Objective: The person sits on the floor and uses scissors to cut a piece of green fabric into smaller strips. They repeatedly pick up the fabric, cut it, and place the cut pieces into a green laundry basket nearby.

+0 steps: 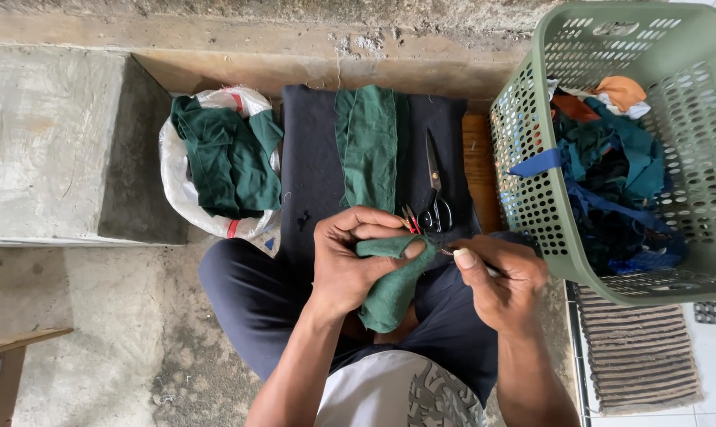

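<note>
Pinching a small green cloth [390, 285], the left hand [350, 265] has its fingers curled tight over the cloth's upper edge, thumb pressed against the fold. The cloth is soft, matte, woven stuff, and it hangs in a limp, tapered flap down over the lap. The right hand [496, 281] is closed around a thin metal tool [446, 251]; only its small tip shows past the thumb, right at the cloth's edge, and what kind of tool it is cannot be told. The two hands are close together, nearly touching, over the person's crossed legs in dark trousers [255, 292].

Just beyond the hands lies a dark, flat pad [310, 158] of fabric, with a long strip of the same green cloth [367, 146] draped down its middle. To the right of that strip rest black-handled scissors [435, 190], blades pointing away, and a small red-handled snip [410, 219] beside them, right by the left hand's knuckles.

On the left a white, shiny plastic sack [180, 186] holds crumpled dark green pieces [227, 154]. On the right stands a green plastic basket [690, 119] with perforated walls, filled with mixed scraps in teal, blue, orange and white. A striped, ribbed mat [638, 352] lies below the basket. The floor [97, 332] is rough grey concrete, with a concrete block [50, 134] at far left.
</note>
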